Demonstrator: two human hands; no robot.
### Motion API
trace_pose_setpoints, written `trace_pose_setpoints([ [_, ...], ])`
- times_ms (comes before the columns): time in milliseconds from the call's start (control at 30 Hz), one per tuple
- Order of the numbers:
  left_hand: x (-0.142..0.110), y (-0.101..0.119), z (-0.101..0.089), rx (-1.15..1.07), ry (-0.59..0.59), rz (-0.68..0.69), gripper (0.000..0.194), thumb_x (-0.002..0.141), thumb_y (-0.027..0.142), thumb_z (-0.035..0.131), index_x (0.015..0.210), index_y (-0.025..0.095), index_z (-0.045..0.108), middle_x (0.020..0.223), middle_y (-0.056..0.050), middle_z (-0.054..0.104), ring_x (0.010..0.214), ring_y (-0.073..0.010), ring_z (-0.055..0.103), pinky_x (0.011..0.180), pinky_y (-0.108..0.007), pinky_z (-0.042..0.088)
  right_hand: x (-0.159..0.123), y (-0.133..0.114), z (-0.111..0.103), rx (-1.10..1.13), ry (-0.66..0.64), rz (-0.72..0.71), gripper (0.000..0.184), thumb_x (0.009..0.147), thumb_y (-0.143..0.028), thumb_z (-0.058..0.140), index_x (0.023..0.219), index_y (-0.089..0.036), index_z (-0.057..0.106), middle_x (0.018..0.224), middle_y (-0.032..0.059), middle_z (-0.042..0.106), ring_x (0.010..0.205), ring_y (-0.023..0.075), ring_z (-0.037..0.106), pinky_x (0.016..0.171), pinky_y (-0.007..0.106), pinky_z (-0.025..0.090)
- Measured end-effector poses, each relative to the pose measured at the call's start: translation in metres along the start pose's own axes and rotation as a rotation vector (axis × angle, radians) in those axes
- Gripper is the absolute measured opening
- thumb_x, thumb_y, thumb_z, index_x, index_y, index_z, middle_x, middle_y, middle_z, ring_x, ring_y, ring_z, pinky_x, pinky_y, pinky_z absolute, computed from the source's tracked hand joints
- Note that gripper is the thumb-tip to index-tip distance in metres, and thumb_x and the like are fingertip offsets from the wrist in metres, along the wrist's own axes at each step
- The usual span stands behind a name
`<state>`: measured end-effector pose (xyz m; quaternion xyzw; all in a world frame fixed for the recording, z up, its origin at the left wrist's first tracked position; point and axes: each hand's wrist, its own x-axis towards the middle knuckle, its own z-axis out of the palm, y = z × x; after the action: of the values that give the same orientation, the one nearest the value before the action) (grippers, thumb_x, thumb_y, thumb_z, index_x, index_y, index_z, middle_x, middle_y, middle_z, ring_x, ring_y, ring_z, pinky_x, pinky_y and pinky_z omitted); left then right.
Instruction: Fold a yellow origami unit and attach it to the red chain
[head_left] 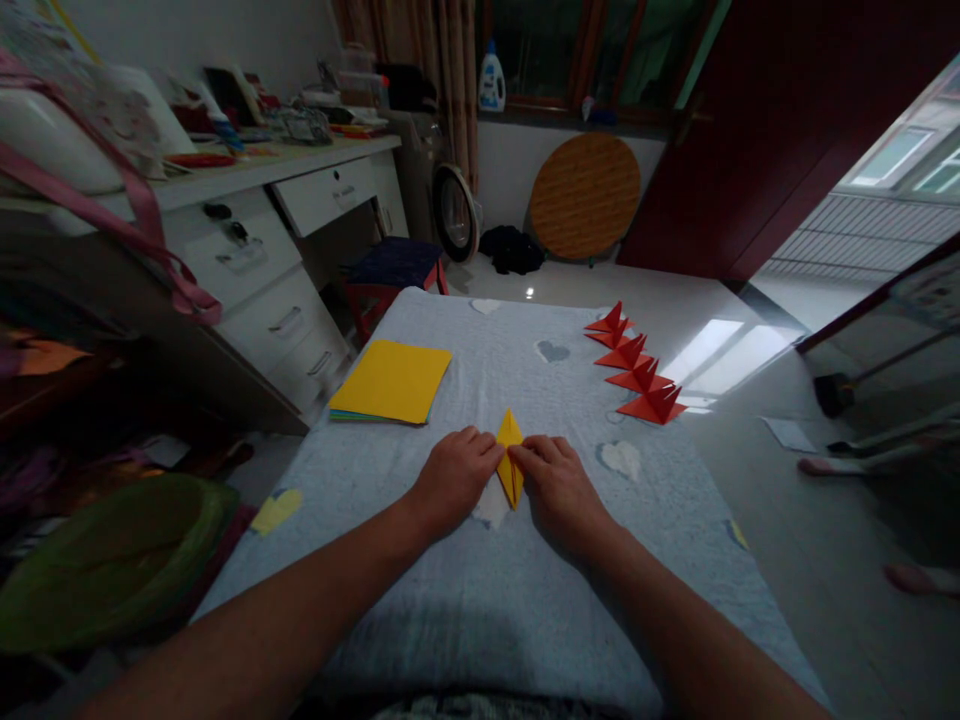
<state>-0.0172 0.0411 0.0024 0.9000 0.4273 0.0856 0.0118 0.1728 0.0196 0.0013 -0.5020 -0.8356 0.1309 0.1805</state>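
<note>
A narrow yellow diamond of folded origami paper (pixel 510 430) lies on the cloth-covered table in front of me, its long points facing away and toward me. My left hand (pixel 456 482) is closed at its left edge, the thumb and fingertips pressing the middle. From the other side my right hand (pixel 561 488) pinches the right edge, with a slit showing down the near half. Up and to the left is a stack of square paper (pixel 391 382), yellow on top with green and blue sheets beneath. Several red folded paper pieces (pixel 652 405) stand in a row at the right.
A light blue cloth with heart shapes (pixel 555 350) covers the table. Beyond it are a red stool (pixel 397 262), a white desk with drawers (pixel 247 250), and a washing machine with its door (pixel 455 212) ajar. A green-lined bin (pixel 112 560) stands at the left.
</note>
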Motion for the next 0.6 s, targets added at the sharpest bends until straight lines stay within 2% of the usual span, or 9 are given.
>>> trace_pose_setpoints([
  [133,-0.009,0.01,-0.001,0.121,-0.048,0.035,0.025,0.093,0.012,0.052,0.116,0.012,0.061,0.108,-0.011,0.065,0.097,-0.0261,0.057,0.081,-0.04,0.049,-0.002,-0.006,-0.005,-0.073,-0.058,0.003,0.038,0.095,-0.013,0.049,0.128,-0.024,0.063,0.125,0.009,0.062,0.109,0.0247,0.05,0.097,0.038,0.042],
  [333,-0.012,0.014,-0.003,0.179,-0.065,0.023,0.022,0.092,0.009,0.05,0.111,0.011,0.062,0.105,-0.011,0.065,0.096,-0.0254,0.057,0.082,-0.039,0.048,-0.003,-0.006,-0.011,-0.183,-0.116,0.055,0.031,0.095,-0.013,0.048,0.117,-0.022,0.067,0.128,0.0076,0.062,0.11,0.026,0.05,0.096,0.038,0.041],
  [600,-0.011,0.016,-0.009,0.173,-0.08,0.015,0.019,0.091,0.008,0.049,0.1,0.012,0.065,0.096,-0.011,0.065,0.092,-0.026,0.056,0.08,-0.04,0.047,-0.005,0.003,-0.008,-0.204,0.004,0.038,0.031,0.087,-0.005,0.052,0.103,-0.023,0.072,0.118,0.0084,0.067,0.105,0.0301,0.05,0.087,0.043,0.041],
])
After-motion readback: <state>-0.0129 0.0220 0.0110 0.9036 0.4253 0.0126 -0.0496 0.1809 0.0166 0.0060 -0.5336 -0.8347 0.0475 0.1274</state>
